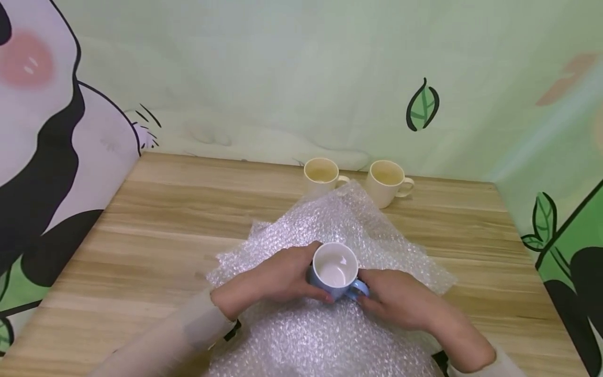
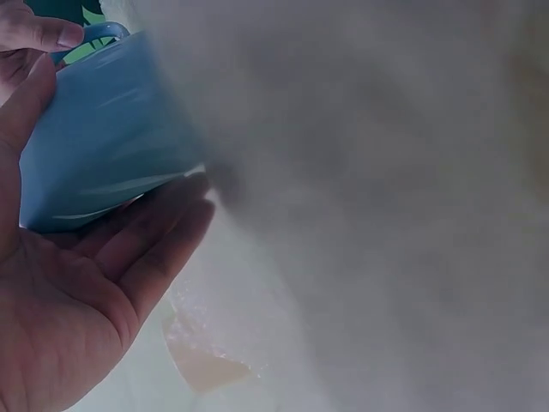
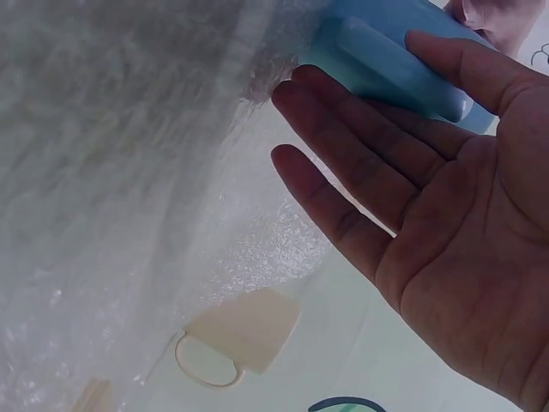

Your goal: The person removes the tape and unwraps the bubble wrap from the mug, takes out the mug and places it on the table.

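A light blue mug (image 1: 335, 268) with a white inside stands upright between my two hands, above a sheet of bubble wrap (image 1: 311, 335). My left hand (image 1: 291, 271) grips the mug's left side, its thumb in front and its fingers behind. At the handle, my right hand (image 1: 400, 296) holds on with the thumb laid against it. The right wrist view shows that thumb on the blue handle (image 3: 403, 69), the other fingers stretched out under the mug. Whether the mug's base touches the wrap is hidden.
Two cream mugs, one on the left (image 1: 321, 175) and one on the right (image 1: 386, 186), stand at the back of the wooden table (image 1: 155, 241). The wrap's far corner reaches in front of them. A cloth-like printed wall (image 1: 264, 78) rises behind the table.
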The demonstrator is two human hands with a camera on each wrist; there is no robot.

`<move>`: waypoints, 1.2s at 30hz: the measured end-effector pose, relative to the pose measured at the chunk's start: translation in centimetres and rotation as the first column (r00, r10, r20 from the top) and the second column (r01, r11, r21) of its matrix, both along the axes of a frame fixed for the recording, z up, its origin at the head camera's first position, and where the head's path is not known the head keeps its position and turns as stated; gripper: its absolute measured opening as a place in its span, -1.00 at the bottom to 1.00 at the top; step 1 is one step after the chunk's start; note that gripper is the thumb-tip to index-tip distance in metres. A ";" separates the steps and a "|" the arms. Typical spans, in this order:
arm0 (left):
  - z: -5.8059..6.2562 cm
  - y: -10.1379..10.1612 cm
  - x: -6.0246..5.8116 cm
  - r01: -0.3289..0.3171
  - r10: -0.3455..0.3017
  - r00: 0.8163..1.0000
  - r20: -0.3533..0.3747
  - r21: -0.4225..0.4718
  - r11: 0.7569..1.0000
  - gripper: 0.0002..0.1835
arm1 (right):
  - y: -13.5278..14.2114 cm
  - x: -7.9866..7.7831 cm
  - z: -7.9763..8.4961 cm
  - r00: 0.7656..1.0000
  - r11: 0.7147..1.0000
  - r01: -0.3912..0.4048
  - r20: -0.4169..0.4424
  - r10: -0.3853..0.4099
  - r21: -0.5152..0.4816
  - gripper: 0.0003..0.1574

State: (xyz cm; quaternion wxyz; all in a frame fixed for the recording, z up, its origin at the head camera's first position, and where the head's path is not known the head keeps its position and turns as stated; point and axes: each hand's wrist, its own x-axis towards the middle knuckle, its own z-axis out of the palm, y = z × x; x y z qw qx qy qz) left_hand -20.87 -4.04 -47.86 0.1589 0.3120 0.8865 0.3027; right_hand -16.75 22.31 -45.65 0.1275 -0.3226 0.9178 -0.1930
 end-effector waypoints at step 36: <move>2.5 -0.5 1.6 -0.087 0.088 0.993 -0.079 0.015 0.996 -0.03 | -0.7 0.2 3.0 1.000 1.000 0.007 0.020 -0.007 0.001 -0.88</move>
